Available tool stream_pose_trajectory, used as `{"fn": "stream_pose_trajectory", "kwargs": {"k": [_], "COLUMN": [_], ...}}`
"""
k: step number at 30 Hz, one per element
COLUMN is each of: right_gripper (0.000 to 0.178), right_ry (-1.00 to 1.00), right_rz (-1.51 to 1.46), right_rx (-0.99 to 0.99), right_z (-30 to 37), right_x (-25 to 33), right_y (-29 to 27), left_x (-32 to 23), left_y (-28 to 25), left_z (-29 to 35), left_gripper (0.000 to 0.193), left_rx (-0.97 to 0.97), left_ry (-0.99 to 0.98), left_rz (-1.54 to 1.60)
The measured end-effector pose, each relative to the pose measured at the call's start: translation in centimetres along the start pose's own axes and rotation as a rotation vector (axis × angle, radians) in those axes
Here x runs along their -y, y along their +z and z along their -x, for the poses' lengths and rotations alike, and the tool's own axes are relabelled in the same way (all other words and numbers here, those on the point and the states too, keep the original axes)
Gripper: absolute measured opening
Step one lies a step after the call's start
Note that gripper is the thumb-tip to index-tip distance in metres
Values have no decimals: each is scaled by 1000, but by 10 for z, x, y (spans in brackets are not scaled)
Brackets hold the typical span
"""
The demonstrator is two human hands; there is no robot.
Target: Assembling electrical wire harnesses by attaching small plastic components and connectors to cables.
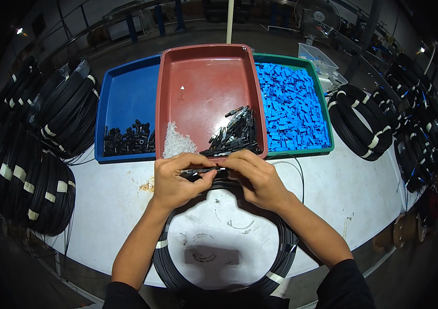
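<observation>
Both of my hands meet just in front of the red tray (208, 50). Between the thumb and fingers of my left hand (175, 177) is a slim black connector (194, 173), held level. My right hand (257, 177) pinches at the connector's right end, where a small white tip shows; its fingers cover what they grip. Below my hands a coil of black cable (161, 252), bound with white tape, lies on the white table (111, 206). In the red tray sit a heap of black connector parts (237, 131) and a pile of small clear pieces (178, 140).
Left of the red tray, a blue tray (126, 85) contains small black parts. The green tray (327, 116) at right is filled with blue clips (291, 108). Stacked cable coils (28, 175) crowd the left side, and more coils (363, 123) stand at right.
</observation>
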State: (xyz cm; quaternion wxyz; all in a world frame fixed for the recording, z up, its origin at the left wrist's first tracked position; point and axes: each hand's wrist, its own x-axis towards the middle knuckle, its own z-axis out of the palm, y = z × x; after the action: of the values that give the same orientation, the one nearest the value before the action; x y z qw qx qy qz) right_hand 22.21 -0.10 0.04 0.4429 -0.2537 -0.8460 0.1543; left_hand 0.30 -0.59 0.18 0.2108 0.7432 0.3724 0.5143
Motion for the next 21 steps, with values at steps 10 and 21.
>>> {"fn": "stream_pose_trajectory", "kwargs": {"k": [10,21], "right_gripper": [37,37], "right_ry": [-128,-165], "right_rz": [115,203], "right_rx": [-108,-70], "right_z": [5,5], "right_x": [-3,-3], "right_y": [-2,-2], "left_x": [-4,-10], "left_y": [-2,7], "left_z": [-1,-2], "left_gripper": [12,16], "left_rx": [98,117], "left_ry": [-82,-174], "left_rz": [117,125]}}
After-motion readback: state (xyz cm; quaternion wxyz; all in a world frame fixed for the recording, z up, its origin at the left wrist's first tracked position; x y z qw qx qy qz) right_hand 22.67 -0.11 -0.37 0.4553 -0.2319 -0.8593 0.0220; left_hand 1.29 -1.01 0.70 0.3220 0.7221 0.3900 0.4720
